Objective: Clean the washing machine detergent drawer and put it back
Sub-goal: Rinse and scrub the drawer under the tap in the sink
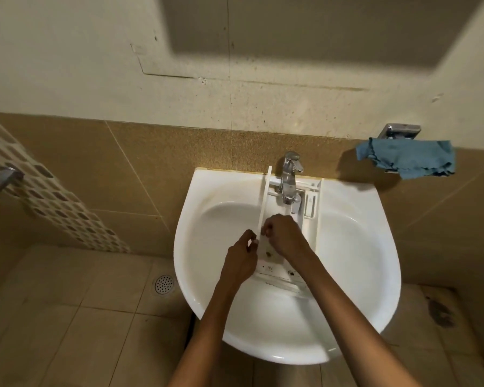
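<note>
Right now I am leaning over a white wash basin [369, 208] that is hanging on a wall of tan tiles, with stained cream plaster rising above them. The detergent drawer [274, 263] is lying lengthwise in the bowl, its far end reaching the back rim under the chrome tap [289, 177] and its near end pointing at the front rim.

My right hand [284, 236] is reaching across the drawer, its fingers [266, 227] curling over and pinching the top of the tall left side wall. My left hand [242, 248] is hovering just outside that same wall with its fingers bent. I cannot tell whether they are gripping the wall or only sitting beside it.

Off the basin's right back corner, a blue cloth [408, 160] is hanging from a chrome holder [400, 131] on the wall. To the left, a strip of mosaic tile [53, 196] is running down the wall, and a chrome bar [0, 180] is sticking in from the picture's edge. Below the basin's left rim, a round floor drain [164, 283] is sitting in beige floor tiles.

Small dark markings [269, 267] are showing on the drawer near its front end, too small to read.
</note>
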`<control>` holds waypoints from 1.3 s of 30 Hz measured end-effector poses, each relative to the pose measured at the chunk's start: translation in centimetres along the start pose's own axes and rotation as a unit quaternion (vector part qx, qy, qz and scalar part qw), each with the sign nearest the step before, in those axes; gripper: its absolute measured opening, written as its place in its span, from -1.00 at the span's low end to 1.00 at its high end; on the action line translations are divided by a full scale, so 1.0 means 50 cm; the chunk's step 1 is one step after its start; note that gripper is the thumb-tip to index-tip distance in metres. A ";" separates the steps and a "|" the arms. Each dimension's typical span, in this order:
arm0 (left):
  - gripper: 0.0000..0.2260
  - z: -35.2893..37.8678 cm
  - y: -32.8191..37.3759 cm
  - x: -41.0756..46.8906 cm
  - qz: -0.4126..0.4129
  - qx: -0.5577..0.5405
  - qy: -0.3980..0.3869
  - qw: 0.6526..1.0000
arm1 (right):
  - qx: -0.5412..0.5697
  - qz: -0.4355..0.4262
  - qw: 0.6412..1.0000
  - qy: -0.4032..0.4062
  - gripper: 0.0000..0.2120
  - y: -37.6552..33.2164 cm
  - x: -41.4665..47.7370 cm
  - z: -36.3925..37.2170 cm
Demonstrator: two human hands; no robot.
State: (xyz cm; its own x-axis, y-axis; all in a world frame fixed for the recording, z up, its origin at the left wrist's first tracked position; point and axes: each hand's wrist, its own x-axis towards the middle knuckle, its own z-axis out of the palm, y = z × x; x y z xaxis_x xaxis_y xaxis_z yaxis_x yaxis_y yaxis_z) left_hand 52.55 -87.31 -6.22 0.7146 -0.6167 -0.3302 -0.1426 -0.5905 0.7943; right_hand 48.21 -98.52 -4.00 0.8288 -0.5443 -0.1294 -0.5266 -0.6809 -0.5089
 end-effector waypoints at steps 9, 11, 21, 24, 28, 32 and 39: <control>-0.92 -0.018 0.008 0.003 -0.001 0.022 0.026 0.999 | -0.170 0.009 0.946 -0.275 -0.65 -0.034 0.029 0.015; -0.89 -0.019 0.012 0.002 0.001 0.032 0.025 0.999 | -0.174 0.014 0.947 -0.271 -0.72 -0.033 0.032 0.006; -0.88 -0.054 0.008 0.021 0.005 0.086 0.025 0.996 | -0.202 -0.166 0.942 -0.211 -0.66 -0.008 -0.039 0.027; -0.92 -0.059 0.008 0.023 0.004 0.093 0.017 0.995 | -0.263 -0.213 0.927 -0.161 -0.73 0.005 -0.030 0.002; -0.91 -0.082 0.013 0.027 0.003 0.111 0.023 0.994 | -0.294 -0.187 0.933 -0.089 -0.61 0.028 -0.005 -0.017; -0.92 -0.086 0.014 0.021 0.005 0.117 0.032 0.993 | -0.274 -0.238 0.920 -0.148 -0.64 0.003 -0.043 0.012; -0.92 -0.086 0.014 0.023 0.005 0.109 0.033 0.993 | -0.341 -0.195 0.920 0.005 -0.67 0.029 -0.026 0.004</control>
State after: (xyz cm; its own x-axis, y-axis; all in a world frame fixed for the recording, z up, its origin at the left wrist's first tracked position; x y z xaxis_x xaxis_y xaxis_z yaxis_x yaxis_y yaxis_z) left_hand 56.20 -86.19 -3.87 0.7547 -0.5919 -0.2831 -0.2898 -0.6878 0.6655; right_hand 46.40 -98.68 -4.73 0.9798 -0.1954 -0.0415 -0.1881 -0.9724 0.1378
